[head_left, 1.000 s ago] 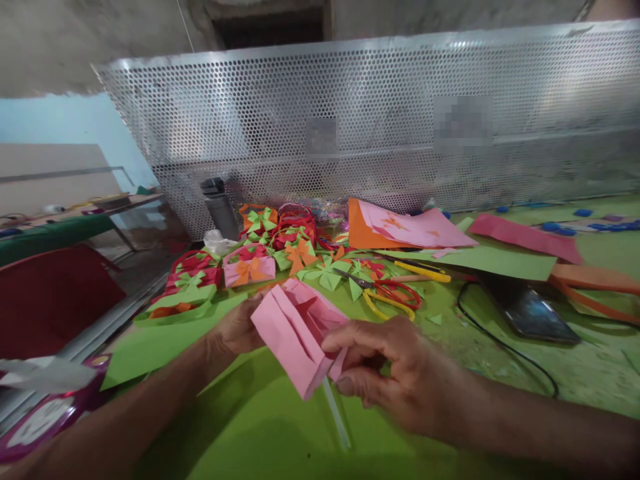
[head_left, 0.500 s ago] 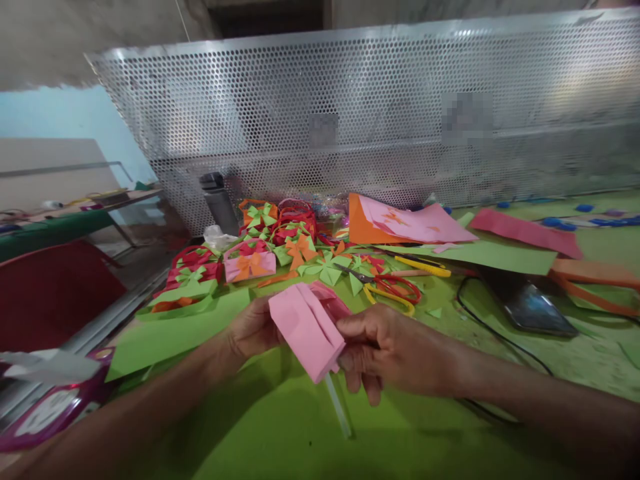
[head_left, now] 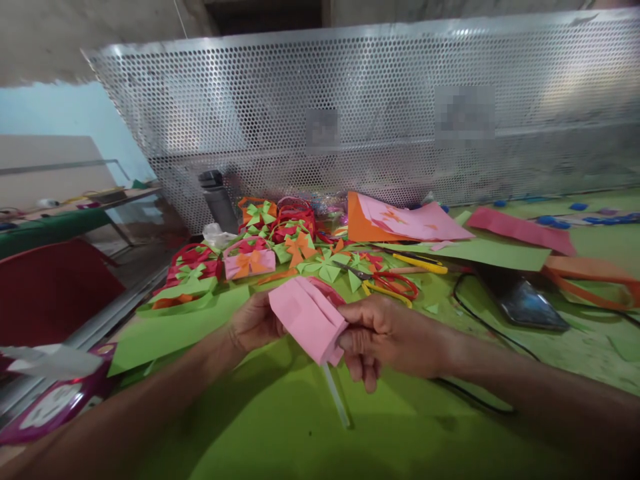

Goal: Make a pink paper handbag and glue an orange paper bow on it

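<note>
Between my two hands I see a folded pink paper bag [head_left: 304, 319], tilted down to the right. My left hand [head_left: 257, 321] is closed on its left side, the fingertips hidden behind the paper. With thumb and fingers, my right hand [head_left: 375, 337] pinches its right edge. A red-pink strip [head_left: 327, 291] shows at the bag's far side. Below the bag a translucent white glue stick [head_left: 337, 398] lies on the green tabletop [head_left: 280, 437]. Just beyond my hands are scissors [head_left: 395, 285] with red and yellow handles.
Small decorated paper bags [head_left: 250, 262] and paper bows [head_left: 300, 249] are heaped beyond my hands, near a grey bottle [head_left: 219, 203]. A phone [head_left: 533, 305] with a black cable [head_left: 480, 313] lies right. Paper sheets [head_left: 420, 219] and a perforated metal panel [head_left: 280, 93] stand behind.
My right hand has risen slightly, along with the lower right end of the pink paper bag. Both hands keep their hold. The view has shifted a little.
</note>
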`<state>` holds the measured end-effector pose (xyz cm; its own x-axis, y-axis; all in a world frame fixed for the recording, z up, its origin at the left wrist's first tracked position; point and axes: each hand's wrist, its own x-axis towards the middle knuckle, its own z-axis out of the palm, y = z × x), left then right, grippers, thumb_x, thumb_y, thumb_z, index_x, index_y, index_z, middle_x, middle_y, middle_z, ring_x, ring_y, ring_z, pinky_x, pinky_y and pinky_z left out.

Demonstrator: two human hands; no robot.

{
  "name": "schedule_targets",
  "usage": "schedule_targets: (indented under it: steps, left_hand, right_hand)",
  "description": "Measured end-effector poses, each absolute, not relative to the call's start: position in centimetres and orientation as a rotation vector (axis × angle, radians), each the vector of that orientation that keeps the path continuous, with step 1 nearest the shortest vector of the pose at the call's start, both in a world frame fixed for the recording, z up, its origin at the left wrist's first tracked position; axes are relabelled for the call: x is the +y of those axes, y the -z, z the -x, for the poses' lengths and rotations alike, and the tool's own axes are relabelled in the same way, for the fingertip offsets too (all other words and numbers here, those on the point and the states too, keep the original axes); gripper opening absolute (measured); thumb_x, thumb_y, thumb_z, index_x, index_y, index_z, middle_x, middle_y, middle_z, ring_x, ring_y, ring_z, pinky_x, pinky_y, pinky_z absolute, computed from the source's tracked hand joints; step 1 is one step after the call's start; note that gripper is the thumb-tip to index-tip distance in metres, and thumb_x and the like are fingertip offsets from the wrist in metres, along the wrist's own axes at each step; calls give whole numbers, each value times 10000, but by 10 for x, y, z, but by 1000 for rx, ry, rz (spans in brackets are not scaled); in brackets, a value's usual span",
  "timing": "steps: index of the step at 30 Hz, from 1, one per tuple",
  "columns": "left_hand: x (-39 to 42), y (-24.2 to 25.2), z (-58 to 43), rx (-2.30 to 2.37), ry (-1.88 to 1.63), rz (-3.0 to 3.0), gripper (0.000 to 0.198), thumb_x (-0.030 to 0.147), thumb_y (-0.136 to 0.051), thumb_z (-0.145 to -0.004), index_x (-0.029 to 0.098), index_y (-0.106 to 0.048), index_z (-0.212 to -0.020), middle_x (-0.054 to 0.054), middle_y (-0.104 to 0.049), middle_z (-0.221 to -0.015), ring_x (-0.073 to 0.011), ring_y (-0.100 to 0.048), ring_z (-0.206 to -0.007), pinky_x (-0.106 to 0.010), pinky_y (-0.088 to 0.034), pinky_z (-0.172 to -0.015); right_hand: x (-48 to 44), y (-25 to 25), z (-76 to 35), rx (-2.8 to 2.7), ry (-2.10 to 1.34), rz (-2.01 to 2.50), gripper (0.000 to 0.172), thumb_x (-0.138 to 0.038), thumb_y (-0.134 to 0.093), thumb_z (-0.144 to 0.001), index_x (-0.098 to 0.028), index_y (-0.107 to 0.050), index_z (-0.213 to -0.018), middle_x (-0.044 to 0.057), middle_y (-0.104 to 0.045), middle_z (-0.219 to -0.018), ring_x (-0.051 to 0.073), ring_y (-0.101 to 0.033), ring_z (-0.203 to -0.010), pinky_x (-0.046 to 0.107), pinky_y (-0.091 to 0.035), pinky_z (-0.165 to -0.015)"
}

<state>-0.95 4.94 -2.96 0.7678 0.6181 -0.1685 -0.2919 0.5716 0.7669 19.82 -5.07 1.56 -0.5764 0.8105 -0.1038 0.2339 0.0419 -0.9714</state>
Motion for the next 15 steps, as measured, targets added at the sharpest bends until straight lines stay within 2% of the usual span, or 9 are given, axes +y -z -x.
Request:
schedule_targets:
  steps: [5, 7, 10, 15]
  left_hand:
    - [53, 30, 12, 481, -626, -777, 293, 206, -528, -796, 93, -622, -1049, -69, -682, -1036, -189, -609, -987, -274, -456, -855]
    - [57, 33, 15, 481, -650, -772, 281, 217, -587, -756, 107, -639, -1009, -56, -694, -1007, -181, -622, -958, -267, -464, -845]
    - [61, 39, 19, 446, -648, -769, 343, 274, -651, -712, 102, -639, -1008, -75, -696, -1001, -195, -629, -942, -281, -472, -838]
    - [63, 39, 23, 342, -612, -841, 415, 353, -659, -713, 114, -620, -1051, -117, -681, -1030, -250, -620, -960, -352, -468, -841]
  right_hand:
    - [-49, -12, -196, -1729, -1543, 1024, 393, -534, -483, -803, -148, -537, -750, -14, -566, -603, 67, -551, -438, 173, -444, -417]
    - [-50, -10, -194, -1678, -1512, 1018, 423, -569, -482, -788, -151, -544, -775, -10, -572, -610, 70, -545, -450, 181, -449, -426]
    - [-52, -7, -193, -1657, -1447, 982, 385, -532, -483, -808, -153, -542, -780, -15, -559, -613, 67, -520, -452, 195, -460, -442]
    - [-56, -5, -193, -1828, -1231, 1010, 263, -364, -454, -873, -153, -556, -756, -13, -542, -631, 73, -520, -498, 186, -430, -459]
